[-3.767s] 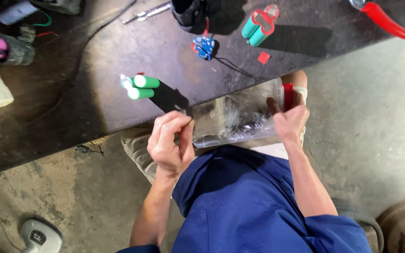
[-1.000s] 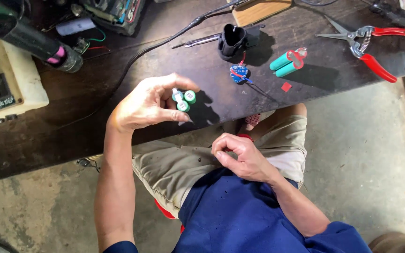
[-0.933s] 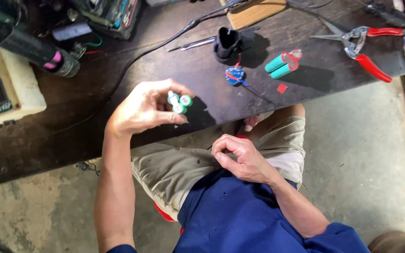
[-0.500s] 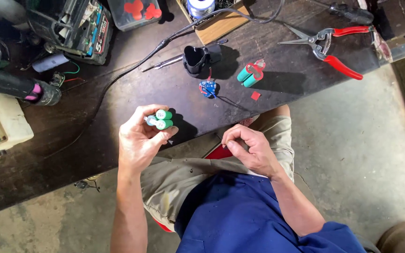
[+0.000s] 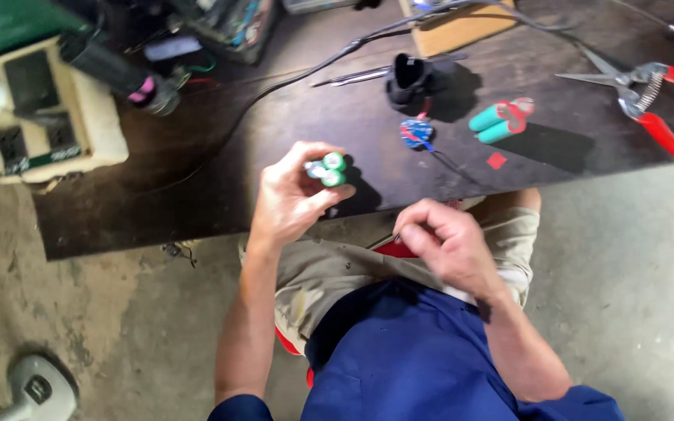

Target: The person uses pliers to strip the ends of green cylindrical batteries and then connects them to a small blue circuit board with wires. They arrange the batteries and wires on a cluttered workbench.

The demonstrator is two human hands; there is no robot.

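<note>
Left hand (image 5: 294, 199) raised, forearm upright, fingers (image 5: 323, 195) pinched closed around something small; right hand (image 5: 450, 245) lower, curled loosely over the lap.

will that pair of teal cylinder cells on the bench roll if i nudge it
Probably not far: the pair of teal cylinder cells lies side by side, seemingly bound by a red band, so it should slide. It looks rigid, likely dense for its size. The dark bench top looks flat.

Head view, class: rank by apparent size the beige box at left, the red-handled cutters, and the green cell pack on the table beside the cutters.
1. Beige box, clearly largest.
2. Red-handled cutters, long but slim.
3. Green cell pack, smallest.
All rest on the same dark table, at similar distance, so the order looks reliable.
</note>
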